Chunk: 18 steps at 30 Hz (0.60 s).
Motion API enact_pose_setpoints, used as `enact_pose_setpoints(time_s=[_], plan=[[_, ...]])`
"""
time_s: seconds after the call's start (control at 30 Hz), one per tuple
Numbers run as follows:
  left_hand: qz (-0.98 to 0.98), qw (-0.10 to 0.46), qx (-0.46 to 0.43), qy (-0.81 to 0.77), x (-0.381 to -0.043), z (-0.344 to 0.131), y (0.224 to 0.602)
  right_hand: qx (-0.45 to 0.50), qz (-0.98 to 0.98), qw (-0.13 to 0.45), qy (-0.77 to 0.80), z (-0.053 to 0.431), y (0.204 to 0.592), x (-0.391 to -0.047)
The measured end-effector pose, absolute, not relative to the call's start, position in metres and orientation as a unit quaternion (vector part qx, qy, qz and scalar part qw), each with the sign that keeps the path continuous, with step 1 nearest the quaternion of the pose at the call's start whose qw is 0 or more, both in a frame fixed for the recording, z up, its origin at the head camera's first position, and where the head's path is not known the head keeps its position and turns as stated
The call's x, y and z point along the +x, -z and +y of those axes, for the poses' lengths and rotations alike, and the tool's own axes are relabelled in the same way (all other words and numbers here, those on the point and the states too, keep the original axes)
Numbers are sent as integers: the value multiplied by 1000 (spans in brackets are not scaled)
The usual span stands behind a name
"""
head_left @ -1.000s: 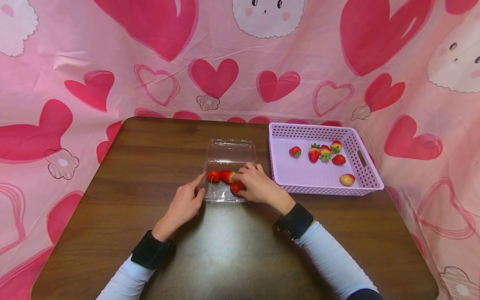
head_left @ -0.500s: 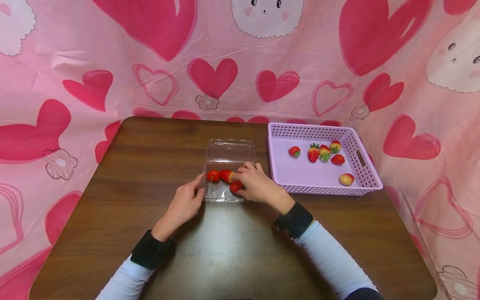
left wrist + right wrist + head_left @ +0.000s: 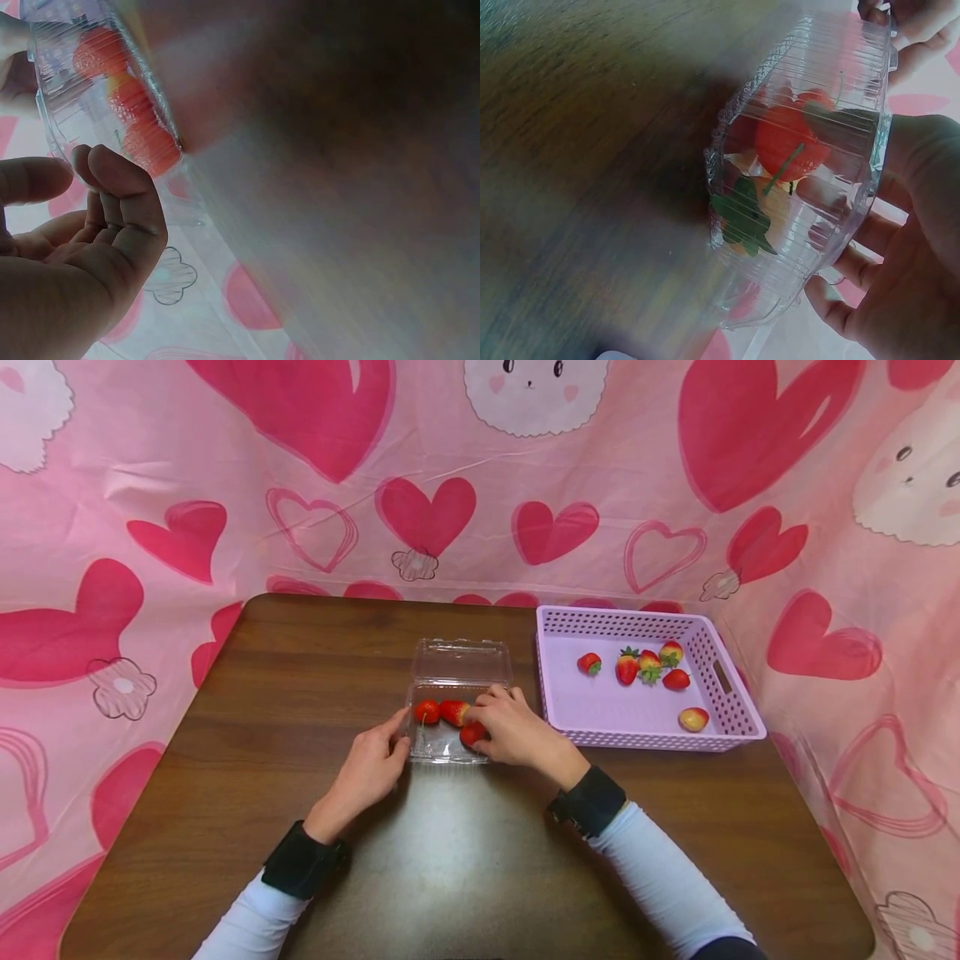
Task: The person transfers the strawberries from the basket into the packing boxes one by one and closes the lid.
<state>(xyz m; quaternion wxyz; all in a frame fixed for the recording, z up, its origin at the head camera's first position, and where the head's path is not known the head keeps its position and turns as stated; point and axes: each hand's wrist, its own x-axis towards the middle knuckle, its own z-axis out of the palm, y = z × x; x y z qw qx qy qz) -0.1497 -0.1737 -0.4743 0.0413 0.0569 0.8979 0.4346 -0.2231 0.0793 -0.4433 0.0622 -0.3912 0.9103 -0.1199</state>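
A clear plastic clamshell box (image 3: 431, 752) stands with its lid (image 3: 461, 660) raised at the back. Inside it are a red cherry (image 3: 427, 712) with a thin stem at the left and a strawberry (image 3: 452, 712) in the middle. My right hand (image 3: 521, 727) reaches into the box's right side and pinches another stemmed cherry (image 3: 791, 142) between thumb and fingers. Green strawberry leaves (image 3: 742, 217) show through the wall in the right wrist view. At the left wall, my left hand (image 3: 370, 760) holds the box's rim by thumb and fingertips, fingers bent (image 3: 124, 202).
A lilac perforated basket (image 3: 577, 710) stands to the right of the box. In it lie several strawberries (image 3: 627, 669) and a yellow-and-red fruit (image 3: 693, 719). Brown tabletop (image 3: 315, 668) surrounds the box, and a pink heart-printed cloth (image 3: 247, 460) hangs behind it.
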Motion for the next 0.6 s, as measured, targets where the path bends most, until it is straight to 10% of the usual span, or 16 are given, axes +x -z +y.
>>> enact_pose_setpoints(time_s=[0.6], plan=[[899, 29, 63, -433, -150, -173, 475, -376, 913, 15, 156, 89, 433, -227]])
